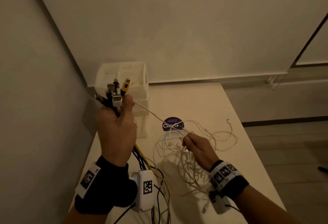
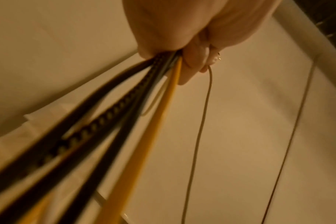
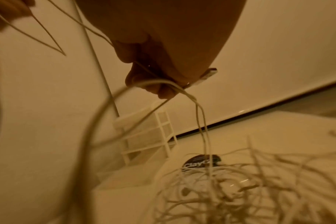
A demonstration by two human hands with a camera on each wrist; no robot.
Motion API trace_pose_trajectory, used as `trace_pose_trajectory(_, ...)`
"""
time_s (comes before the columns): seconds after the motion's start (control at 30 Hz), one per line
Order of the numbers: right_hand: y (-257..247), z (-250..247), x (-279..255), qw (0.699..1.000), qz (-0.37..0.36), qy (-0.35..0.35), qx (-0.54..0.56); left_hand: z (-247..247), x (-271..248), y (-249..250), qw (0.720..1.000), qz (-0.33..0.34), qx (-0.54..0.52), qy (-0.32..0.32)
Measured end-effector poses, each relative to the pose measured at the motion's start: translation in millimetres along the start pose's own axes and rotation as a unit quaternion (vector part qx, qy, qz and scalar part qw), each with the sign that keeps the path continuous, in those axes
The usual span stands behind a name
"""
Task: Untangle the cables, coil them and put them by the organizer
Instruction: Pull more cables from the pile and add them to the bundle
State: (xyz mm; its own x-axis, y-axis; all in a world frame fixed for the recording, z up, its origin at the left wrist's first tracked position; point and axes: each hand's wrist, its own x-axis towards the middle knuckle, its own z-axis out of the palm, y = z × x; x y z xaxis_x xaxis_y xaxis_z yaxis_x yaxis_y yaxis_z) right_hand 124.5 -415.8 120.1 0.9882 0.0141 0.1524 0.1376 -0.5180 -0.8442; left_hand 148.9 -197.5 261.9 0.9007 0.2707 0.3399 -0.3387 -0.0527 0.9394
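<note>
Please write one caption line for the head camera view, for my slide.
Left hand grips a bundle of cable ends upright while right hand pinches a white cable above the tangle, near the organizer.

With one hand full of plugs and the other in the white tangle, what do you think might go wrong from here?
1. The thin cable runs taut from the left hand to the right hand; pulling harder could tighten knots in the white tangle.
2. The left hand grips many plug ends at once; one may slip out.
3. Dragged loops could snag the organizer close by.
</note>
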Motion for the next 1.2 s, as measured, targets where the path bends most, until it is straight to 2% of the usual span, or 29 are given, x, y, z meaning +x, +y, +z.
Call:
trace_pose_trajectory(0.1, 8.7, -6.5, 16.1, 0.999, -0.01, -0.003, -0.053, -11.1, -3.4, -2.0, 1.0, -0.006, 0.009, 0.023)
trace_pose_trajectory(0.2, 16.0, -11.2, 20.4, 0.998, 0.002, 0.015, -0.055, -18.8, -4.6, -10.4, 0.999, -0.019, 0.013, 0.035)
trace_pose_trajectory(0.3, 16.2, -17.2, 20.0, 0.998, 0.019, 0.024, -0.049, -26.1, 2.9, -17.0, 0.995, -0.025, 0.079, 0.055)
trace_pose_trajectory(0.4, 3.0, -26.6, 17.6, 0.999, 0.008, 0.022, -0.034, -22.9, 6.9, -16.1, 0.984, 0.02, 0.169, 0.044)
trace_pose_trajectory(0.47, -9.3, -31.9, 18.6, 0.999, -0.009, 0.002, -0.04, -10.0, 0.5, -10.4, 0.981, 0.046, 0.188, 0.007)
trace_pose_trajectory(0.63, -44.9, -39.5, 20.0, 0.995, -0.076, -0.023, -0.058, 31.0, -20.7, -8.8, 0.96, 0.066, 0.219, -0.163)
trace_pose_trajectory(0.73, -68.5, -51.8, 10.9, 0.994, -0.106, -0.028, 0.011, 48.6, -29.5, -7.6, 0.925, 0.053, 0.229, -0.298)
trace_pose_trajectory(0.8, -80.2, -60.2, 4.0, 0.992, -0.111, -0.043, 0.044, 53.5, -35.4, -8.3, 0.917, 0.054, 0.213, -0.332)
trace_pose_trajectory(1.0, -70.1, -58.6, -15.3, 0.991, -0.074, -0.058, 0.092, 58.2, -37.3, -10.9, 0.934, 0.092, 0.218, -0.268)
trace_pose_trajectory(1.07, -61.9, -52.1, -16.6, 0.994, -0.079, -0.04, 0.065, 59.6, -38.6, -9.9, 0.942, 0.101, 0.205, -0.245)
trace_pose_trajectory(1.2, -19.6, -31.7, -10.2, 0.995, -0.075, -0.046, -0.039, 54.3, -33.7, 5.6, 0.975, 0.104, 0.131, -0.146)
